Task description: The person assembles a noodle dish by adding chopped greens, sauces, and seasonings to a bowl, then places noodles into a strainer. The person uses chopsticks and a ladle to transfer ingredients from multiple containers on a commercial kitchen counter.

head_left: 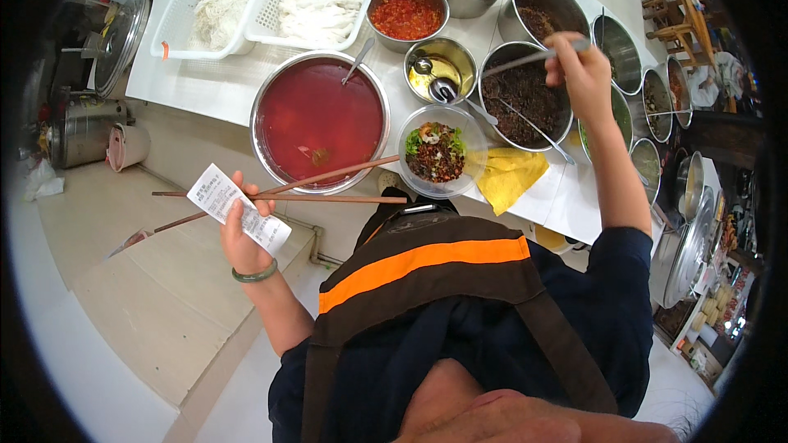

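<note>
Head view: my left hand (243, 234) pinches a paper slip (238, 207) and long chopsticks (328, 187) beside the filled clear bowl (438, 151) on the bench (566, 197), readable, while my right hand (581, 70) grips a spoon handle (525, 57) over the dark topping.

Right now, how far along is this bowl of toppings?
Done: the clear bowl already holds dark toppings and greens. In hand: the right hand holds a spoon handle over the dark-filling pot; the left hand grips chopsticks and a paper slip. Left: cannot tell.
</note>
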### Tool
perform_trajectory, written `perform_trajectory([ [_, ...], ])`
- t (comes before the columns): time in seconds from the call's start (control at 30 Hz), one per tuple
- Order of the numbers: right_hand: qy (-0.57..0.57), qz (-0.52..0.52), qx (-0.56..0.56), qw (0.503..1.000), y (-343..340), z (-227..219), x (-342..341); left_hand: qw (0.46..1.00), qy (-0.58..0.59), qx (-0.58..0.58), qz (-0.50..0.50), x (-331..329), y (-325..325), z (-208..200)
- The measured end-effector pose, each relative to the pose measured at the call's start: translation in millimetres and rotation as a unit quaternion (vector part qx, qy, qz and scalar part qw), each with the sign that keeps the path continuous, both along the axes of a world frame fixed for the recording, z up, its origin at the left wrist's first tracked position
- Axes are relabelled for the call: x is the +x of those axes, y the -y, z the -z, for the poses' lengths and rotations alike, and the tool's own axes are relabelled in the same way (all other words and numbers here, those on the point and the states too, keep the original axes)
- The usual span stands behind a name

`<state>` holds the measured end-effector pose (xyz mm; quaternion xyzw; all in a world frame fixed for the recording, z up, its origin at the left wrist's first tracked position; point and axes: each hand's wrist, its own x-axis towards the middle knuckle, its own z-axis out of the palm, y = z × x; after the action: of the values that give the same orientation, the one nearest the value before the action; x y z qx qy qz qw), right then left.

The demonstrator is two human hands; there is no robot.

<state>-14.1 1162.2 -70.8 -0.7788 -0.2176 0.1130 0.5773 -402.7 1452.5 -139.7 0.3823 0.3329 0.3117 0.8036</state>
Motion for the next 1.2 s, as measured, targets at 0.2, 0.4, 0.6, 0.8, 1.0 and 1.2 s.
perform_trajectory([
  [0.2,0.158,-0.204,-0.082,0.963,40,14,-71,1.0,0.008,0.004,0.018,3,1,-1],
  [0.4,0.361,-0.283,-0.073,0.886,56,7,-88,0.999,0.031,0.004,0.041,9,2,-3],
  [0.6,-0.021,0.059,0.07,0.996,50,9,-32,0.999,0.032,-0.003,0.042,11,1,-5],
  [0.8,-0.109,0.138,0.241,0.954,10,31,76,1.0,0.02,0.0,0.023,5,1,-2],
  [1.0,-0.006,0.135,0.178,0.975,-52,81,129,1.0,0.016,-0.007,0.0,-1,2,-1],
  [1.2,0.27,0.025,-0.085,0.959,-71,126,134,1.0,0.019,-0.013,-0.012,-6,2,2],
])
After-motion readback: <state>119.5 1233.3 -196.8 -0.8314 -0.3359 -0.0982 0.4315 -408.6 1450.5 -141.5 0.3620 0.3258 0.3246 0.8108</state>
